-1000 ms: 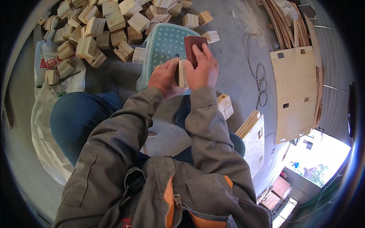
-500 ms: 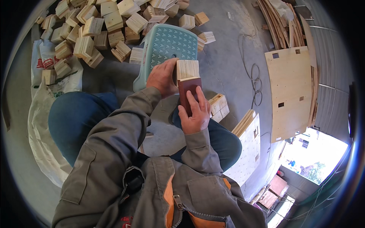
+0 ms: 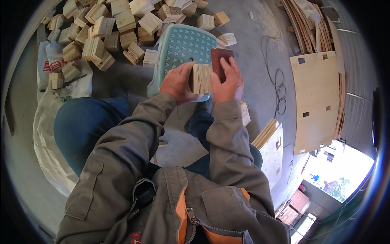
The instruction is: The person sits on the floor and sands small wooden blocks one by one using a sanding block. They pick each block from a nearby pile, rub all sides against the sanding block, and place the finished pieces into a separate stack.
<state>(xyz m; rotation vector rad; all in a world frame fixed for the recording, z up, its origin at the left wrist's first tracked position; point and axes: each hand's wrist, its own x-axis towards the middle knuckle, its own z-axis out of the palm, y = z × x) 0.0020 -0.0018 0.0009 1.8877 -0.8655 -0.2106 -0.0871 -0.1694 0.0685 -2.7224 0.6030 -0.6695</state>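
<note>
Block (image 3: 202, 79), pale and layered, appears at the near edge of the stool (image 3: 178, 48), held in the left hand (image 3: 178, 83). The right hand (image 3: 228, 83) grips a red-brown bar (image 3: 217, 61) at the block's right side. Loose blocks (image 3: 103, 27) lie heaped beyond, to the left.

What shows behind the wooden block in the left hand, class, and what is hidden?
A teal stool shows behind the wooden block; the left hand and block cover part of its near side.
</note>
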